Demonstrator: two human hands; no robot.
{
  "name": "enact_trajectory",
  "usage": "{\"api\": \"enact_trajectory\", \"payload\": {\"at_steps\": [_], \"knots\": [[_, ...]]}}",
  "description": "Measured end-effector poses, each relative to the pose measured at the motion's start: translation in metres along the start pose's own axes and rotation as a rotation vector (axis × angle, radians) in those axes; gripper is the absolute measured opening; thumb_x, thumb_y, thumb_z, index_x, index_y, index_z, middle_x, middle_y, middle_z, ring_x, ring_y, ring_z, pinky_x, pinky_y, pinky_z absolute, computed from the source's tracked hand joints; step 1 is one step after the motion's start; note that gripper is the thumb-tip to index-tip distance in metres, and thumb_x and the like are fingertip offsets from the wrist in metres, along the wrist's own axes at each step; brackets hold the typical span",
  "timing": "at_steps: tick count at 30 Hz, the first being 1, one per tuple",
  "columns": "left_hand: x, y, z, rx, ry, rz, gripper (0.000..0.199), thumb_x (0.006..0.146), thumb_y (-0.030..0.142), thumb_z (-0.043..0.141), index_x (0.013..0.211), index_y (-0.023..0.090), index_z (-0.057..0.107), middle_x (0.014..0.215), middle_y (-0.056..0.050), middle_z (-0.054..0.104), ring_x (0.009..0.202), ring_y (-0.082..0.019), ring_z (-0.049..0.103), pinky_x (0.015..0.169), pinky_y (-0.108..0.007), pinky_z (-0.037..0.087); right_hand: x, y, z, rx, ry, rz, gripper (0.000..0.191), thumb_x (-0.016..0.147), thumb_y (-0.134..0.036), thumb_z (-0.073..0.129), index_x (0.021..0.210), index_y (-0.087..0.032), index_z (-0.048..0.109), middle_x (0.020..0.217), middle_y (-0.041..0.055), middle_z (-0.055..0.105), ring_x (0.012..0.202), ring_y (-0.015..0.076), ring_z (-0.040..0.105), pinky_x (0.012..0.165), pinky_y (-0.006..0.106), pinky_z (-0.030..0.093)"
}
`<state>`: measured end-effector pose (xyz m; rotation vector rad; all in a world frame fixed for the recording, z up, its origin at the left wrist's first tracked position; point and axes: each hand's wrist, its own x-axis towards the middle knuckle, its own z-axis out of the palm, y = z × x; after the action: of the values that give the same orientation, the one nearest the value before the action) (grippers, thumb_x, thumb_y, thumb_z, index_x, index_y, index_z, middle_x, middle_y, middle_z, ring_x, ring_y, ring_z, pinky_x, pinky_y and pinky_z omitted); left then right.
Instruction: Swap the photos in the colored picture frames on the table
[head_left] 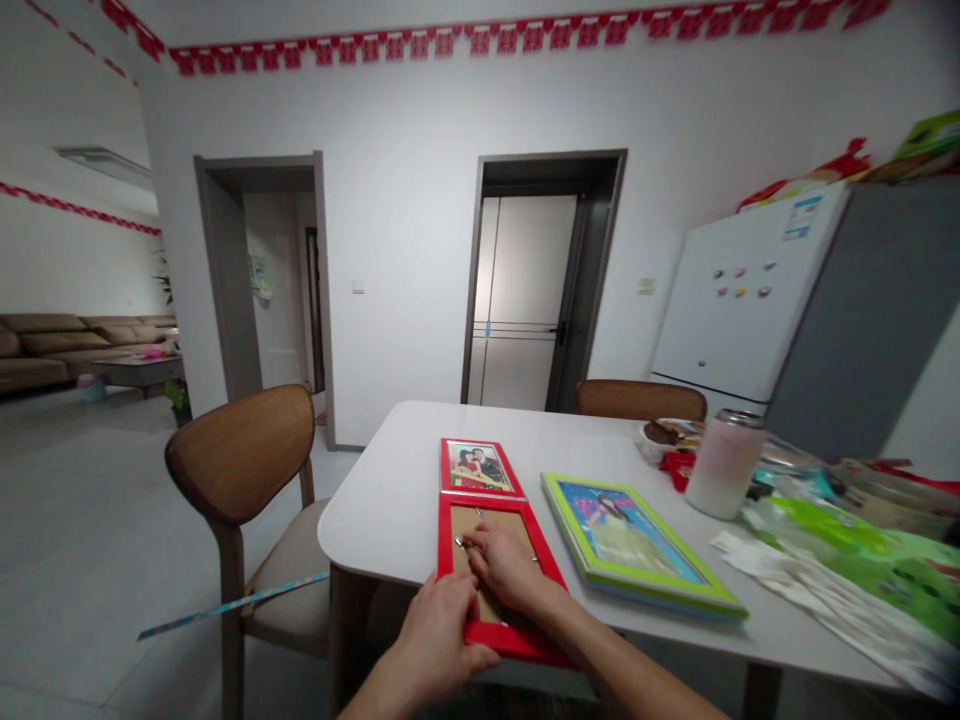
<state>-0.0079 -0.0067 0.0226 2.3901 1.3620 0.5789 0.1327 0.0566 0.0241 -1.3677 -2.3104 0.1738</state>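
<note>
A red picture frame lies back side up at the near edge of the white table, its brown backing board showing. My left hand grips the frame's near left corner, thumb along the front edge. Over the backing, my right hand has its fingers pinched at a small metal clip near the left side. Another red frame with a picture of two people lies face up just beyond, touching or nearly touching it. To the right rests a lime-green frame, face up, seemingly on top of another.
A pink and white bottle stands at the right, near a green plastic package and white cloth gloves. Wooden chairs stand at the left and far side. A blue patterned strip juts across the left chair.
</note>
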Motion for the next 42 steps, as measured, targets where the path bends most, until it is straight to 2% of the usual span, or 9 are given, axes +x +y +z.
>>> {"api": "enact_trajectory", "payload": {"at_steps": [4, 9, 15, 24, 29, 33, 36, 38, 42], "knots": [[0.000, 0.000, -0.002, 0.025, -0.027, -0.036, 0.040, 0.056, 0.037, 0.067, 0.090, 0.021, 0.051, 0.095, 0.000, 0.056, 0.086, -0.019, 0.049, 0.077, -0.028, 0.040, 0.011, 0.001, 0.012, -0.042, -0.027, -0.080, 0.025, 0.073, -0.015, 0.040, 0.059, -0.015, 0.061, 0.071, 0.0052, 0.058, 0.070, 0.0130, 0.049, 0.064, 0.023, 0.034], [-0.003, -0.003, -0.003, -0.003, 0.007, 0.000, 0.043, 0.056, 0.037, 0.067, 0.093, 0.022, 0.050, 0.098, 0.000, 0.055, 0.089, -0.019, 0.049, 0.079, -0.027, 0.038, 0.010, 0.006, 0.011, 0.006, -0.057, -0.150, 0.024, 0.074, -0.018, 0.041, 0.064, -0.016, 0.062, 0.074, 0.0040, 0.059, 0.070, 0.0123, 0.049, 0.063, 0.022, 0.034], [-0.008, -0.005, 0.001, -0.023, 0.018, -0.007, 0.051, 0.054, 0.037, 0.068, 0.099, 0.021, 0.050, 0.097, -0.002, 0.056, 0.087, -0.021, 0.050, 0.079, -0.029, 0.039, 0.028, 0.029, 0.004, -0.026, 0.084, 0.274, 0.024, 0.075, -0.025, 0.041, 0.072, -0.015, 0.063, 0.070, 0.0048, 0.063, 0.065, 0.0130, 0.054, 0.059, 0.022, 0.035], [-0.011, -0.002, -0.002, -0.043, 0.010, -0.029, 0.061, 0.055, 0.036, 0.066, 0.111, 0.018, 0.046, 0.106, -0.005, 0.055, 0.098, -0.021, 0.048, 0.092, -0.032, 0.033, 0.050, 0.049, 0.018, -0.081, 0.141, 0.508, 0.022, 0.071, -0.028, 0.048, 0.075, -0.013, 0.062, 0.081, 0.0134, 0.065, 0.073, 0.0192, 0.058, 0.058, 0.026, 0.035], [0.000, 0.015, 0.007, 0.058, -0.168, 0.014, 0.066, 0.055, 0.032, 0.068, 0.114, 0.013, 0.044, 0.130, -0.014, 0.035, 0.120, -0.027, 0.029, 0.102, -0.045, 0.010, 0.039, 0.042, -0.002, -0.014, 0.175, 0.422, 0.030, 0.077, -0.028, 0.038, 0.070, -0.013, 0.062, 0.074, 0.0098, 0.066, 0.069, 0.0151, 0.058, 0.061, 0.023, 0.038], [0.008, 0.026, 0.015, 0.099, -0.238, 0.033, 0.053, 0.066, 0.013, 0.051, 0.118, 0.013, 0.041, 0.132, -0.012, 0.031, 0.122, -0.024, 0.025, 0.101, -0.042, 0.020, -0.001, 0.049, -0.032, 0.218, 0.246, 0.324, 0.031, 0.076, -0.031, 0.035, 0.079, -0.016, 0.062, 0.080, 0.0056, 0.066, 0.074, 0.0144, 0.058, 0.067, 0.024, 0.042], [0.006, 0.026, 0.011, 0.071, -0.156, 0.019, 0.055, 0.065, 0.007, 0.043, 0.120, 0.011, 0.037, 0.130, -0.013, 0.035, 0.120, -0.022, 0.030, 0.101, -0.036, 0.023, -0.038, 0.054, -0.046, 0.564, 0.379, 0.421, 0.036, 0.074, -0.039, 0.038, 0.091, -0.015, 0.059, 0.086, 0.0076, 0.064, 0.077, 0.0173, 0.059, 0.067, 0.027, 0.045], [0.004, 0.028, 0.004, -0.018, -0.017, 0.024, 0.057, 0.063, 0.009, 0.045, 0.119, 0.010, 0.036, 0.127, -0.014, 0.039, 0.118, -0.023, 0.034, 0.100, -0.035, 0.025, -0.057, 0.048, -0.041, 0.761, 0.420, 0.518, 0.043, 0.073, -0.046, 0.038, 0.095, -0.016, 0.058, 0.085, 0.0088, 0.064, 0.075, 0.0183, 0.059, 0.064, 0.029, 0.046], [0.004, 0.053, -0.006, -0.515, 0.334, 0.024, 0.034, 0.071, 0.020, 0.042, 0.105, 0.016, 0.041, 0.115, -0.011, 0.050, 0.103, -0.021, 0.048, 0.088, -0.032, 0.038, -0.068, 0.006, -0.010, 1.254, 0.233, 0.574, 0.046, 0.070, -0.054, 0.041, 0.090, -0.016, 0.059, 0.076, 0.0090, 0.065, 0.068, 0.0181, 0.061, 0.058, 0.030, 0.047]]}}
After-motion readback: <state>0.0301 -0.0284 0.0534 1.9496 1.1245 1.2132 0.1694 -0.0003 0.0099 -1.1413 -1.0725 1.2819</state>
